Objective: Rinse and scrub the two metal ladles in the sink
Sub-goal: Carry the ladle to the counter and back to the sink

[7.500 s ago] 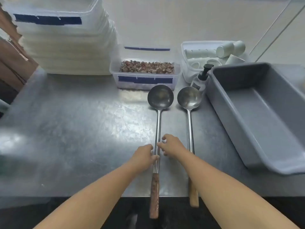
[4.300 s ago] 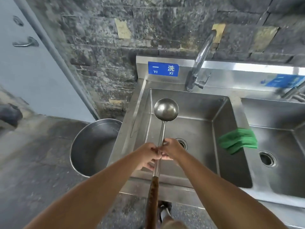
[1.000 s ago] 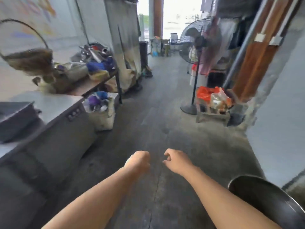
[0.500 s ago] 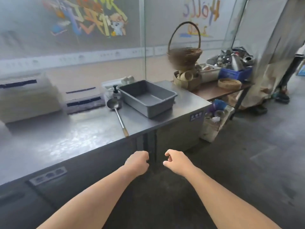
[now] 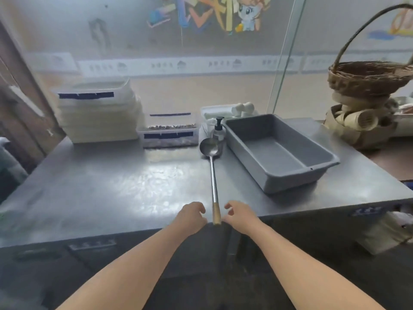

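Over the counter, my empty left hand and right hand are flanking the ladle handle, best gripped firmly.

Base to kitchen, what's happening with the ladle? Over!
Left hand and right hand empty, flanking the handle end. One ladle flat on steel counter, not gripped. Nothing blocking; grey tub sits beside it.

We see a silver ladle with a light-brown handle, a grey tub at centre right, and a brown woven basket at upper right.
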{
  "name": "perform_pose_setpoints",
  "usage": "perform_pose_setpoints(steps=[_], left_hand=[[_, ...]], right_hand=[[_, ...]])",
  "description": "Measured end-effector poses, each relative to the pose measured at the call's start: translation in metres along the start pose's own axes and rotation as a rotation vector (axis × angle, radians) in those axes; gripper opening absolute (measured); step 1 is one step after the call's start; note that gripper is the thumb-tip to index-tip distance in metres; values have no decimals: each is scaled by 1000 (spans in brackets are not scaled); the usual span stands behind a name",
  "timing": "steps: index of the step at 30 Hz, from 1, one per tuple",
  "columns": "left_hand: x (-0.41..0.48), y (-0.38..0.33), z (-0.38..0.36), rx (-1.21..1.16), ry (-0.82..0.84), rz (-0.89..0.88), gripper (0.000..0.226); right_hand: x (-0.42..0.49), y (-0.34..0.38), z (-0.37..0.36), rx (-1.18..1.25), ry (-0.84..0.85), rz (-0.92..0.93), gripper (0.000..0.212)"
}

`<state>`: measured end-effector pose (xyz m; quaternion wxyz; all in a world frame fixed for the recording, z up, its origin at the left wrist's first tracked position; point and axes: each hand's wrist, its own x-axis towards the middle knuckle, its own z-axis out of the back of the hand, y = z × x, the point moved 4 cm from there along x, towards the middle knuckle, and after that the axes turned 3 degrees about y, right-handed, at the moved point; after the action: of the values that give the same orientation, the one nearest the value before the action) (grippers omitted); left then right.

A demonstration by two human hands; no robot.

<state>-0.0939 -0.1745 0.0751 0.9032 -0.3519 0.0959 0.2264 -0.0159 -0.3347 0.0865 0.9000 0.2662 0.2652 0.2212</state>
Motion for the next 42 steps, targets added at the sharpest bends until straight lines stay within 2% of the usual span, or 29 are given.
perform_pose_setpoints(steps=[9,12,19,21,25,29,34,39,42], left_hand=[[141,-13,6,-337,61,237,30],[163,-10,1,-453,74,289,34],[225,9,-23,-587,152,389,47],[237,12,-32,-593,163,393,49],[259,22,-45,-586,155,389,42],[272,24,-46,-582,264,397,31],[264,23,-19,-668,431,342,30],[242,16,28,-727,502,246,33],[232,6,59,-726,529,158,38]], right_hand=[[182,-24,35,138,140,-81,40],[213,-21,36,218,133,-119,39],[284,-19,8,306,190,-273,57],[297,-24,-1,294,179,-305,56],[317,-27,-10,286,99,-332,33],[331,-30,-19,275,163,-323,26],[320,-13,-12,409,273,-290,20],[295,24,8,536,238,-224,6],[282,49,30,590,211,-167,10]])
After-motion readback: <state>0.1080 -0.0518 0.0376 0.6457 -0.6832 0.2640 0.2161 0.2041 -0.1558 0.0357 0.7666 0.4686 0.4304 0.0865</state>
